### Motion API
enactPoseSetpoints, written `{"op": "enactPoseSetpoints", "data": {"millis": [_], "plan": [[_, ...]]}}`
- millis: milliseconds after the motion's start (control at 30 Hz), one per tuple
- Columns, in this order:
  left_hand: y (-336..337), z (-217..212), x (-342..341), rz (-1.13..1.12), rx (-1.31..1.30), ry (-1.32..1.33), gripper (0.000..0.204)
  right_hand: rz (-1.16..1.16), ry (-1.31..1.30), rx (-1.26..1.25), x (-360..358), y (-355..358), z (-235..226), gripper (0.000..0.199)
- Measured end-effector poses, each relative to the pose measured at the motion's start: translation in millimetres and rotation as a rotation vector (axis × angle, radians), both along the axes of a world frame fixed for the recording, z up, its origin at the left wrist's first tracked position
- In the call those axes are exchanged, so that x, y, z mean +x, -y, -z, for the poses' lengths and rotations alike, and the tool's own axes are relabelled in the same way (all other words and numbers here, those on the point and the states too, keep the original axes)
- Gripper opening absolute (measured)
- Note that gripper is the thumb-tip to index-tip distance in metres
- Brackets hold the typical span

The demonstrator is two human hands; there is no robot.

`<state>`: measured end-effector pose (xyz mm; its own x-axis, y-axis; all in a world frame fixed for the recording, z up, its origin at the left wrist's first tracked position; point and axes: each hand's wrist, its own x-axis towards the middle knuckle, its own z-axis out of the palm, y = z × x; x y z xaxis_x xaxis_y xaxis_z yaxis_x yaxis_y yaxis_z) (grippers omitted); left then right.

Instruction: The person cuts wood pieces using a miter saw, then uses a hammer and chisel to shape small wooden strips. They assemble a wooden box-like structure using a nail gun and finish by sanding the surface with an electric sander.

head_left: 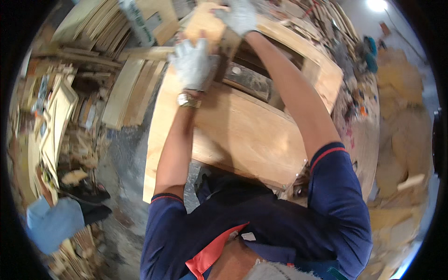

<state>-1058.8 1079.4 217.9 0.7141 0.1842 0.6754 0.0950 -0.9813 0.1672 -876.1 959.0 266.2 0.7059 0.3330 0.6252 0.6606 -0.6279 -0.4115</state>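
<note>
My left hand (193,64), in a pale work glove with bare fingertips, lies with fingers spread on a light plywood board (204,24). At the top edge of the picture is my right hand (237,17), also gloved, beside the board's far right side; it is blurred and partly cut off, so its grip cannot be made out. Under both arms lies a large wooden panel assembly (252,135) with a rectangular opening on its far right side. Through that opening a dark surface (249,79) with a small round pale thing (236,70) shows.
Stacked thin boards (95,28) stand at the far left, with flat planks (135,93) nearer. Another person in a light blue shirt (56,224) is low on the left among wood scraps. A cluttered bench (361,126) runs along the right, with a teal power tool (370,51) beyond.
</note>
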Motion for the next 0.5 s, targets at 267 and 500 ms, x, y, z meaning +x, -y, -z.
{"op": "enactPoseSetpoints", "data": {"millis": [267,500], "plan": [[-15,-2,6,-0.094,0.228,-0.257,0.059,-0.103,-0.014,-0.157,-26,30,-43,0.068],[-50,4,18,-0.043,0.114,-0.328,0.066,0.049,0.136,0.136,-162,237,-87,0.057]]}}
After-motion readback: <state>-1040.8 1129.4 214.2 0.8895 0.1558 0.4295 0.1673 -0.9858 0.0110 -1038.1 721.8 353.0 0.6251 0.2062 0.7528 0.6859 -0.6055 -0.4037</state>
